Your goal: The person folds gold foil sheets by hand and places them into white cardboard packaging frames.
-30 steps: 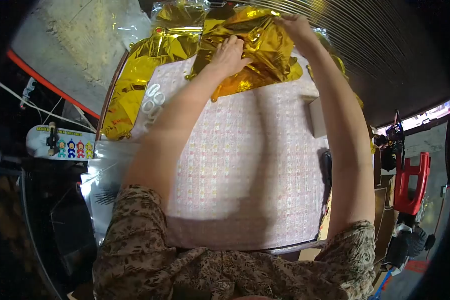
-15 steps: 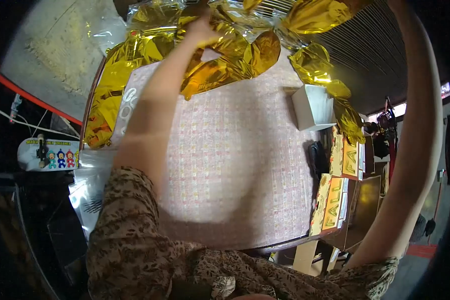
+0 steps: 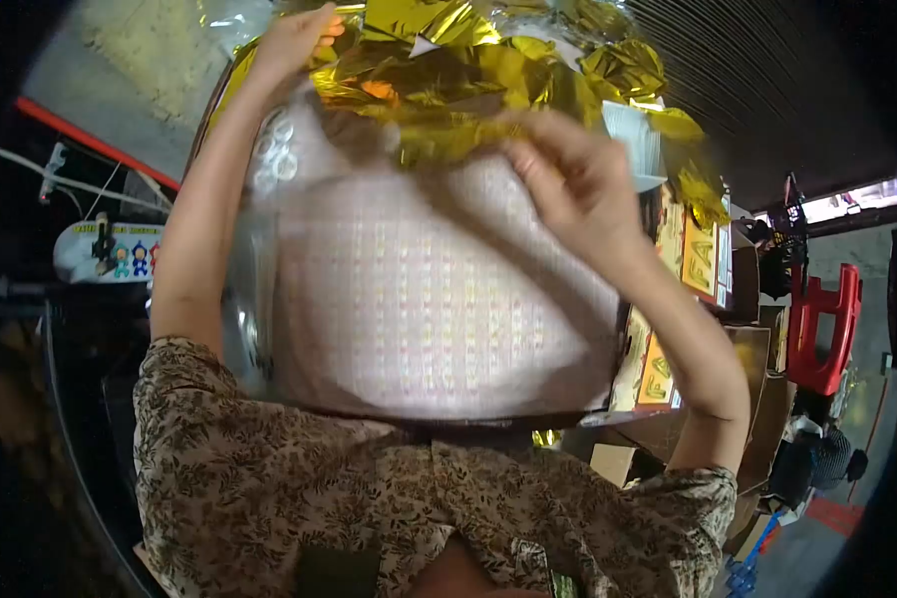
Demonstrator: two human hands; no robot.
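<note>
**Two Bare Hands at a Heap of Shiny Gold Foil**

A big dark surface with ridges fills the far right of the room, and a patch of rough grey shows at the far left. Between them is the tabletop, covered with a pale pink and white checked cloth. A red plastic thing stands off to the right. A white board with little coloured figures is off to the left. Boxes with big gold letters sit by the right edge, near a pale stack. Small white rings lie near the left edge.

Half a second ago, the right arm was up high at the far right. Now it has come down, and its hand is over the cloth. The left hand has gone from the middle of the foil to its left side. The view has moved too.

The gold foil lies in a crumpled heap across the far end, and a blurry part of it comes toward the person. The right hand is at this near part, just right of it. Its thumb and finger look closed on the edge, like a pinch. The left hand is at the heap's far left, with its fingers curled. I can't tell if that grip has any foil in it.
</note>
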